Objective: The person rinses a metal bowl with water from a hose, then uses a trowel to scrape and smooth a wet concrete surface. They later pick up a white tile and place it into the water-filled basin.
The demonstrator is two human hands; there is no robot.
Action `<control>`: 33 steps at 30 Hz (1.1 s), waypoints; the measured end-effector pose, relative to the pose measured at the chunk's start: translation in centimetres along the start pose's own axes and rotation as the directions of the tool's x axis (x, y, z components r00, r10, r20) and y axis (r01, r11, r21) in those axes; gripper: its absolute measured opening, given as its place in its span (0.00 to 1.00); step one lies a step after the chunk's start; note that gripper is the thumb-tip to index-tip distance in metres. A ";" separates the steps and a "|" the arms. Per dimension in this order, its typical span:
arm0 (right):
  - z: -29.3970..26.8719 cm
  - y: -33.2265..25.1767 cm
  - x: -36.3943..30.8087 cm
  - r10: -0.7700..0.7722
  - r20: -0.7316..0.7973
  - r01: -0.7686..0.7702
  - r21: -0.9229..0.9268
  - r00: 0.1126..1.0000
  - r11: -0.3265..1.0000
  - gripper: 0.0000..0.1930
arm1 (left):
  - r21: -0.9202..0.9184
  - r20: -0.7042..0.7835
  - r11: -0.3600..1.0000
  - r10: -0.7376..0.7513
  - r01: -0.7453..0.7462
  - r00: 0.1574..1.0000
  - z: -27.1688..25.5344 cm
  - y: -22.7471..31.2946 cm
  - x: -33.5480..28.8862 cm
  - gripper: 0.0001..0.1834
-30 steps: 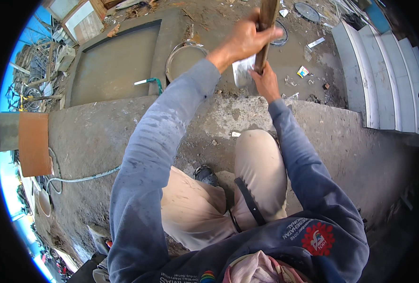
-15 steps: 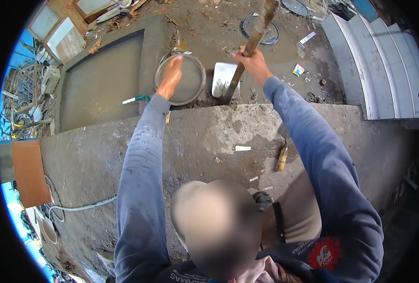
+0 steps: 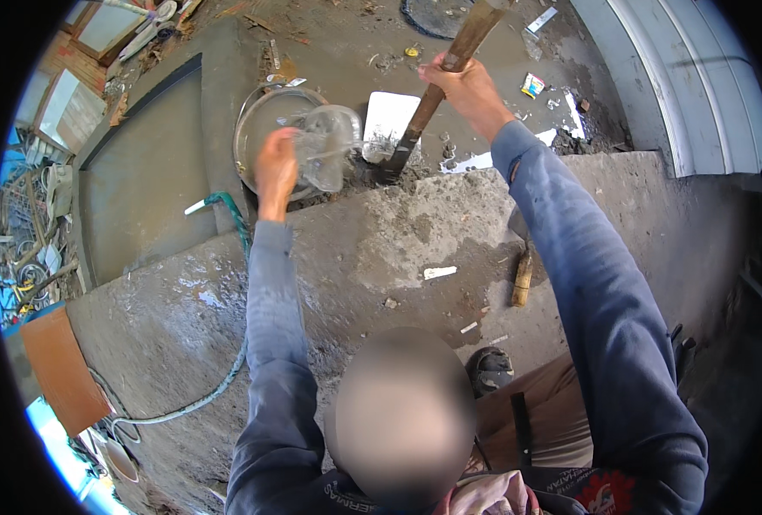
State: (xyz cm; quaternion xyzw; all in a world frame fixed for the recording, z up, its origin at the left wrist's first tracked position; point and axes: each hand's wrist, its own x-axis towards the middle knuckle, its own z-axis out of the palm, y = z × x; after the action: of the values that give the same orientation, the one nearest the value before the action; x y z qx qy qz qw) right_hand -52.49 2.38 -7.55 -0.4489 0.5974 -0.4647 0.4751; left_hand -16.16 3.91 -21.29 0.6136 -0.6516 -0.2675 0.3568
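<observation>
My right hand (image 3: pixel 471 90) is wrapped round the wooden handle of a hoe (image 3: pixel 422 116), which slants down to the muddy ground. Its pale, shiny rectangular blade (image 3: pixel 391 113) shows beside the handle, with mud along its lower part. My left hand (image 3: pixel 278 167), blurred, is closed on what looks like a clear plastic dipper (image 3: pixel 333 133). Water streaks from it toward the blade. Under the dipper and left hand stands a round bucket of murky water (image 3: pixel 252 142).
A concrete ledge (image 3: pixel 329 257) crosses in front of me, bearing a wooden-handled trowel (image 3: pixel 522 279). A hose (image 3: pixel 235 365) curves over it to a rectangular basin of murky water (image 3: pixel 153 172). Pale steps (image 3: pixel 647 77) rise at right. A black round tub (image 3: pixel 437 17) lies at the back.
The clear dipper has come into sight over the bucket's right side, with water spilling toward the blade. My left hand has moved left and nearer. The view has shifted; my right hand still grips the hoe.
</observation>
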 end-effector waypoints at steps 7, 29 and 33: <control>2.1 0.6 0.0 -0.078 0.002 0.077 -0.204 0.997 0.976 0.14 | 0.596 -0.382 0.541 -0.459 0.593 0.802 -5.8 -3.8 -5.8 0.34; 11.7 -15.2 -3.5 -0.496 0.202 0.507 -0.001 0.844 0.862 0.33 | -0.254 -0.077 0.967 0.007 -0.027 0.997 -25.7 37.0 -15.4 0.26; 12.5 -19.4 -3.1 -0.666 0.186 0.672 0.038 0.722 0.739 0.36 | -0.227 -0.041 0.974 -0.003 -0.007 0.999 -27.7 39.0 -16.0 0.26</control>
State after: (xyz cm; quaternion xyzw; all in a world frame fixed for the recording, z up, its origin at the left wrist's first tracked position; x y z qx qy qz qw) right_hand -37.86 0.63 10.53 -0.6833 0.3550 -0.5508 0.3221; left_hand -18.03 26.31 23.86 0.5736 -0.6097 -0.3271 0.4384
